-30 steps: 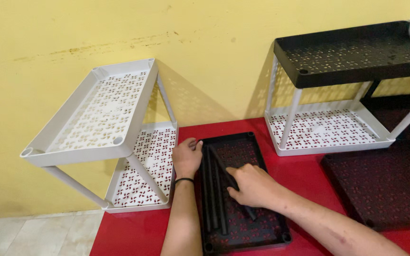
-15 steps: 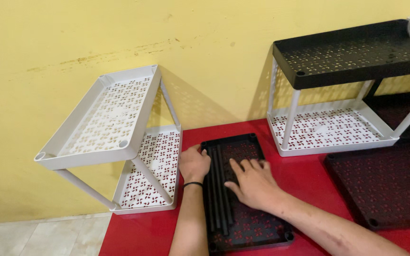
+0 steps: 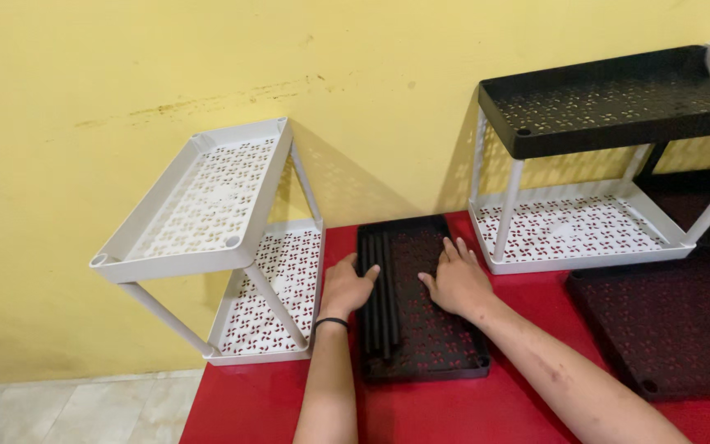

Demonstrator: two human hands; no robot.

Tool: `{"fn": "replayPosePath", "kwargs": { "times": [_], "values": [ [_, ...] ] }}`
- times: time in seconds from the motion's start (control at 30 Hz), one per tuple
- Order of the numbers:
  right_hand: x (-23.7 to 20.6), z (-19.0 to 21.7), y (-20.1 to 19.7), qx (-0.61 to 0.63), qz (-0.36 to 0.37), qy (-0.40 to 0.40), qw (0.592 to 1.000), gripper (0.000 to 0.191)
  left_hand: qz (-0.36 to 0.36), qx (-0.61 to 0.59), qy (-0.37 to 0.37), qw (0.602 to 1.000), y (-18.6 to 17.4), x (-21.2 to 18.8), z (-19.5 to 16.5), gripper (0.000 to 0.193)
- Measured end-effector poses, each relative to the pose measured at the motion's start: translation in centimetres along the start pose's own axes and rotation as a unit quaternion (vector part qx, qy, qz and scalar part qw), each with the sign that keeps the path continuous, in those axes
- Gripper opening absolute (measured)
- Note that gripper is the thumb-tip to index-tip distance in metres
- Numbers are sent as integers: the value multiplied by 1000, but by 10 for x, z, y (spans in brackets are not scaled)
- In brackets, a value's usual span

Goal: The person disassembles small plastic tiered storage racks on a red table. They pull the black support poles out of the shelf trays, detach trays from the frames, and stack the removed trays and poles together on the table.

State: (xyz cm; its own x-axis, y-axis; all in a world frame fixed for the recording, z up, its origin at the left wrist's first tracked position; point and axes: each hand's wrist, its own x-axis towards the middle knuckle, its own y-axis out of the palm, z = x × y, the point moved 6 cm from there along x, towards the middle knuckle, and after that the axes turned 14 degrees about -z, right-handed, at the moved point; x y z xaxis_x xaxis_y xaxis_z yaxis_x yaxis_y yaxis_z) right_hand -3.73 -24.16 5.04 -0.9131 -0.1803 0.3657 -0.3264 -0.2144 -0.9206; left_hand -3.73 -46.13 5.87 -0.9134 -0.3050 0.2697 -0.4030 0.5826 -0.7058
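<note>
Head view shows your left hand (image 3: 345, 288) on the left rim of the black perforated tray (image 3: 421, 304), lying flat on the red worktop (image 3: 527, 411) at the lower middle of the frame. Its fingers are curled loosely over the edge, beside the black rods (image 3: 378, 300) lying inside the tray. Your right hand (image 3: 458, 284) rests flat on the tray floor, fingers together, clamping nothing. I judge you are steadying the tray to take out the rods; this calls for pinching one rod only. The white rack (image 3: 223, 247) at left overhangs the worktop edge. The rack (image 3: 601, 156) at upper right is cut off, and the exact number of rods is hard to tell.
</note>
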Motion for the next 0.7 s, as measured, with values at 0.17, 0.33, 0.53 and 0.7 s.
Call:
{"fn": "replayPosePath", "kwargs": {
  "times": [0.17, 0.33, 0.53, 0.7],
  "values": [
    [3, 10, -18, 8, -11, 18, 1000, 69, 7, -8, 35, 999, 12, -21, -13, 96],
    [-10, -2, -22, 130, -64, 35, 989, 61, 13, 2, 69, 998, 21, -30, -21, 82],
    [-45, -15, -36, 198, -122, 20, 972, 78, 22, 3, 74, 997, 19, -55, -32, 84],
    [-93, -18, -78, 177, -42, 97, 979, 55, 104, 45, 104, 988, 0, -92, -35, 87]
  ]
}}
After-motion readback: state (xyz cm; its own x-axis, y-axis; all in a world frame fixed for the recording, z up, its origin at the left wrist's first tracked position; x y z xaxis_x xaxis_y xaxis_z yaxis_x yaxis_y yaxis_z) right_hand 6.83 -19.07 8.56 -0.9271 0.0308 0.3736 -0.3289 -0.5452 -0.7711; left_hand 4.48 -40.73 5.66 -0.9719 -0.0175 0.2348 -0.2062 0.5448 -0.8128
